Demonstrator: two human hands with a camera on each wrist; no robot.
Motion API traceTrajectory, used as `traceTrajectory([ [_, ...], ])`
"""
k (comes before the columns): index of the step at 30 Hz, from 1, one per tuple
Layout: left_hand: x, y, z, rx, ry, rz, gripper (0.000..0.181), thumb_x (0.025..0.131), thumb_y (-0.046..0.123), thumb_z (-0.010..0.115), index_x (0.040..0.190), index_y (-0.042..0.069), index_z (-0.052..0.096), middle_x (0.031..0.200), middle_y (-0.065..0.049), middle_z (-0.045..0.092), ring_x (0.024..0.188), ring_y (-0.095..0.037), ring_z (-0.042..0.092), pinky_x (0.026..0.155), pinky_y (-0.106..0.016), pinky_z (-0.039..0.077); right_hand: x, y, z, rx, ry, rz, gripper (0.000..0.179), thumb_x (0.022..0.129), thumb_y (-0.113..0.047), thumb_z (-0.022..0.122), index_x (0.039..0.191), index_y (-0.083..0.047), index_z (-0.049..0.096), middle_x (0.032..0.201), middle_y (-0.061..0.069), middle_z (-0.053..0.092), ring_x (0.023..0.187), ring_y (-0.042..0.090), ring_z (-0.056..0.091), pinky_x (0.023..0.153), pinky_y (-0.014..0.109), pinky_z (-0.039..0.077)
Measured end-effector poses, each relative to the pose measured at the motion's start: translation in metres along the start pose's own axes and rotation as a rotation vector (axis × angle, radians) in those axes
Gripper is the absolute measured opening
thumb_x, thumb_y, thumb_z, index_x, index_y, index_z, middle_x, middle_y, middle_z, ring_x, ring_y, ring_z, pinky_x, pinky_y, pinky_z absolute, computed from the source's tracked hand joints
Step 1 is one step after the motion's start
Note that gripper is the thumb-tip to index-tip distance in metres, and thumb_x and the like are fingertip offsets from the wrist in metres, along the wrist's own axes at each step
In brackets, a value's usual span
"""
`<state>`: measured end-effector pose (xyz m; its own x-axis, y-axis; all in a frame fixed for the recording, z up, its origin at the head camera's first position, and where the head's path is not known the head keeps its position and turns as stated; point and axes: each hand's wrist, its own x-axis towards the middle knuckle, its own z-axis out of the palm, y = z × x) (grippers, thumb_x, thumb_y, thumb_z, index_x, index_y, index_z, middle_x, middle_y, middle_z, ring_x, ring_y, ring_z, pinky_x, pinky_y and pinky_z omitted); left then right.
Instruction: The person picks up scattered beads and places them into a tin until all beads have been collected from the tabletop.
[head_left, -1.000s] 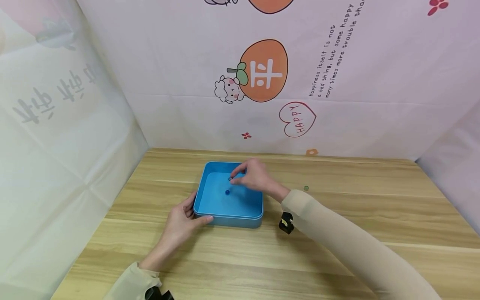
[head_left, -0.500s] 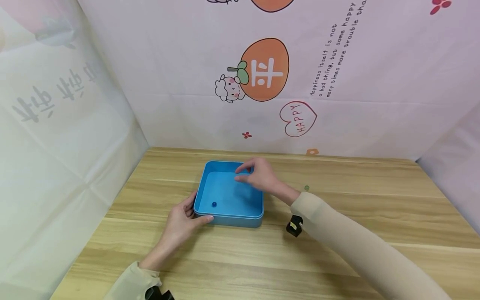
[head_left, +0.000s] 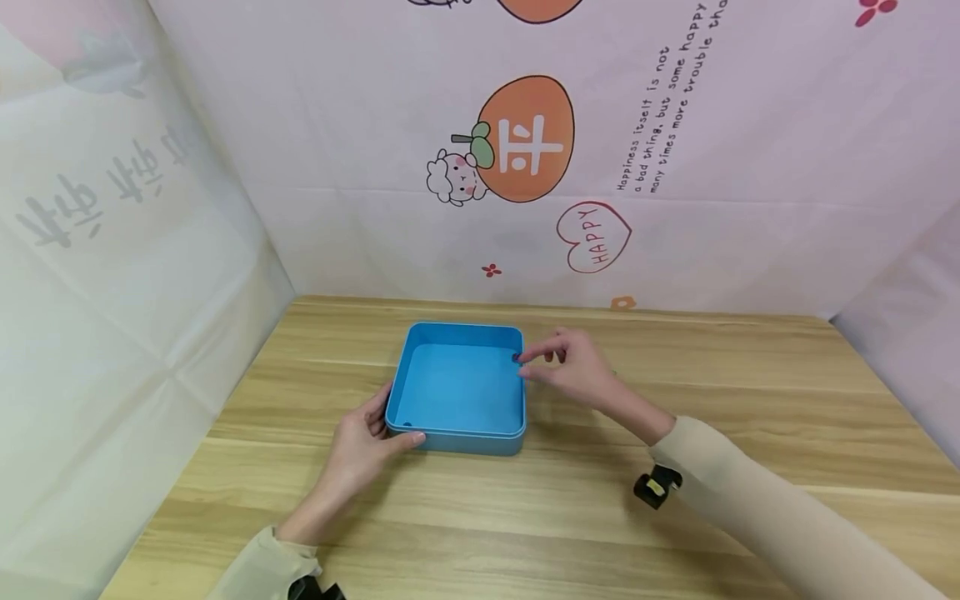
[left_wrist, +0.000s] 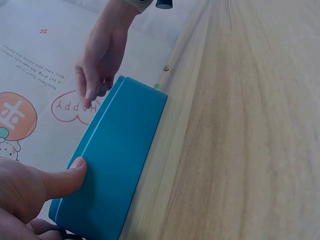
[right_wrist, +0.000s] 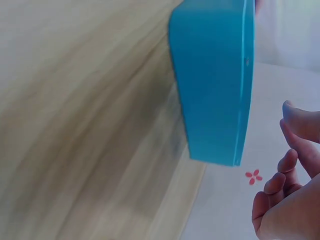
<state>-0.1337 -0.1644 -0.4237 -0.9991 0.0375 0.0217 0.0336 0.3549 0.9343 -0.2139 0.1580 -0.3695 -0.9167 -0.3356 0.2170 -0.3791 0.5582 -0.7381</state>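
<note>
Two marbles sit in the box (head_left: 457, 444), a blue marble (head_left: 407, 424) front left and a dark marble (head_left: 516, 357) by the right wall; a brownish marble (left_wrist: 166, 68) and a green marble (left_wrist: 156, 86) remain outside. The left hand (head_left: 358, 450) grips the box; the right hand (head_left: 576, 367), fingertips apart, has moved from over it to its right rim.

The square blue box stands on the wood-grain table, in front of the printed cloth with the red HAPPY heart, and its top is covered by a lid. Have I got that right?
Almost: the square blue box is open at the top, not covered; the head view shows straight down to its inside floor. It does stand on the wood-grain table, in front of the printed cloth with the red HAPPY heart.
</note>
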Motion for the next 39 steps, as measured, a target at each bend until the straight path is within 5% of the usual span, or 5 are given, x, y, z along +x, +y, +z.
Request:
traceTrajectory([
  [20,-0.001,0.002,-0.001,0.012,-0.002,-0.008,0.093,0.088,0.01,0.088,0.16,-0.008,0.032,0.163,-0.026,0.034,0.144,-0.038,0.044,0.112,-0.047,0.043,-0.056,0.032,-0.042,0.012,0.069,0.076,0.017,0.092,-0.015,0.085,0.105,-0.004,0.083,0.091,0.005,0.064,0.076,0.022,0.046,0.062,0.029,0.036],
  [39,-0.001,0.002,0.001,0.039,0.009,-0.016,0.094,0.088,0.011,0.088,0.161,-0.007,0.032,0.164,-0.026,0.034,0.144,-0.038,0.043,0.111,-0.048,0.044,-0.088,0.06,-0.065,-0.002,0.114,0.135,0.019,0.093,-0.016,0.084,0.108,-0.004,0.083,0.085,0.006,0.06,0.071,0.019,0.042,0.058,0.028,0.034],
])
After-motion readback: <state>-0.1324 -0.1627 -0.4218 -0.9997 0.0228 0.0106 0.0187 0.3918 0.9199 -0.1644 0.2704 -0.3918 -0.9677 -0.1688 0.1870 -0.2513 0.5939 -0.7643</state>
